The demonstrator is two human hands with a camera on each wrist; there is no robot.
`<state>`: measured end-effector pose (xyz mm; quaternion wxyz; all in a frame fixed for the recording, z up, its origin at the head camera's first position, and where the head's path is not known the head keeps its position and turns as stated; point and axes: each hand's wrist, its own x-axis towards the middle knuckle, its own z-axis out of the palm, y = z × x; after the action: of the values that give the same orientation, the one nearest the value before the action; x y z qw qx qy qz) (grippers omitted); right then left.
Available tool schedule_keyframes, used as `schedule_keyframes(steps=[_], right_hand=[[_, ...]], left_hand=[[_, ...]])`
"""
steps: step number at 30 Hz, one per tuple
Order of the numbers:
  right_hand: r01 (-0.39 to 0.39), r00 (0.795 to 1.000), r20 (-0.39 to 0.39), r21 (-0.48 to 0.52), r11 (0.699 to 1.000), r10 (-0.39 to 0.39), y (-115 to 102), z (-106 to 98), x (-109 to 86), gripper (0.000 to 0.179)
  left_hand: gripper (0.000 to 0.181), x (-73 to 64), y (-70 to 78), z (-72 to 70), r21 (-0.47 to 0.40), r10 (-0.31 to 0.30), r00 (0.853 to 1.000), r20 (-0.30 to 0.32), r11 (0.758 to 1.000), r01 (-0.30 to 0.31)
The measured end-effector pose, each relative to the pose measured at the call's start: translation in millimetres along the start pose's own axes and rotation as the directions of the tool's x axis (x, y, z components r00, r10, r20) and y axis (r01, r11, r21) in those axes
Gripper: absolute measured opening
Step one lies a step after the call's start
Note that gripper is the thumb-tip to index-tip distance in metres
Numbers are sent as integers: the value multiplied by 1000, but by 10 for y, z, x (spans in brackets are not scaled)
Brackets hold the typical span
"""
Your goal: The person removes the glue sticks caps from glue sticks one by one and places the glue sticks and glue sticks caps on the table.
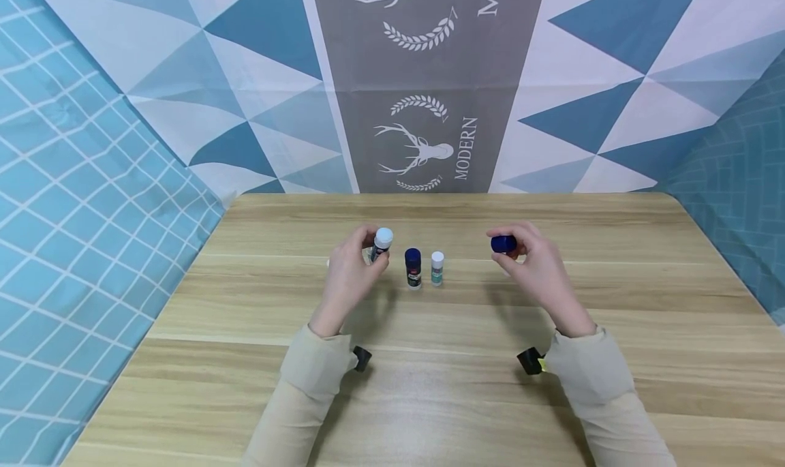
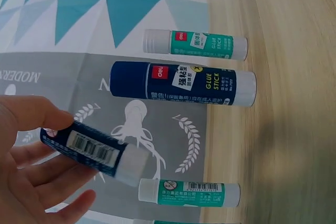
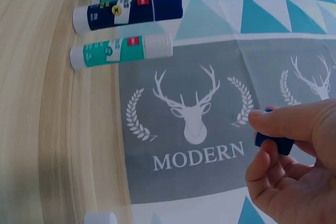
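Observation:
My left hand (image 1: 356, 262) holds a glue stick (image 2: 94, 148) with a dark blue label and a white end, tilted above the table. In the right wrist view my right hand (image 3: 294, 156) pinches a small dark blue cap (image 3: 275, 144), apart from the glue stick. Between the hands stand a large blue-capped glue stick (image 1: 413, 269) and a smaller green glue stick (image 1: 437, 269) with a white cap. Another green glue stick (image 2: 191, 193) shows in the left wrist view, largely hidden behind my left hand in the head view.
Everything stands on a wooden table (image 1: 429, 399). A patterned cloth (image 1: 423, 71) hangs behind its far edge. A further green item (image 2: 184, 222) is cut off at the left wrist view's bottom. A white object (image 3: 100, 218) shows at the right wrist view's lower edge.

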<state>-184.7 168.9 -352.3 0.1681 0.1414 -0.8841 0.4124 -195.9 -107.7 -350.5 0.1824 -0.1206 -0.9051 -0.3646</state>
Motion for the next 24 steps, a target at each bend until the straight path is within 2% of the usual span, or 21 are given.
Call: schedule_keyframes(steps=[3, 6, 9, 12, 19, 24], right_hand=[[-35, 999, 24, -11, 999, 35, 29, -17, 5, 34], [-59, 996, 58, -31, 998, 61, 63, -28, 7, 35], [-62, 991, 112, -73, 995, 70, 118, -19, 11, 35], [-54, 983, 165, -126, 991, 74, 178, 2, 15, 33], [-100, 945, 288, -207, 973, 158, 276, 51, 17, 35], [-60, 924, 344, -296, 953, 165, 313, 86, 12, 28]], left_hand=[[27, -3, -20, 1, 29, -13, 1000, 25, 999, 13], [28, -11, -37, 4, 63, -30, 997, 76, 998, 26], [28, -22, -56, 9, 88, -43, 992, 122, 996, 33], [26, -32, -72, 15, 106, -50, 988, 144, 994, 35], [26, -50, -103, 33, 170, -74, 979, 191, 985, 42], [28, -47, -103, 49, 192, -100, 972, 211, 980, 59]])
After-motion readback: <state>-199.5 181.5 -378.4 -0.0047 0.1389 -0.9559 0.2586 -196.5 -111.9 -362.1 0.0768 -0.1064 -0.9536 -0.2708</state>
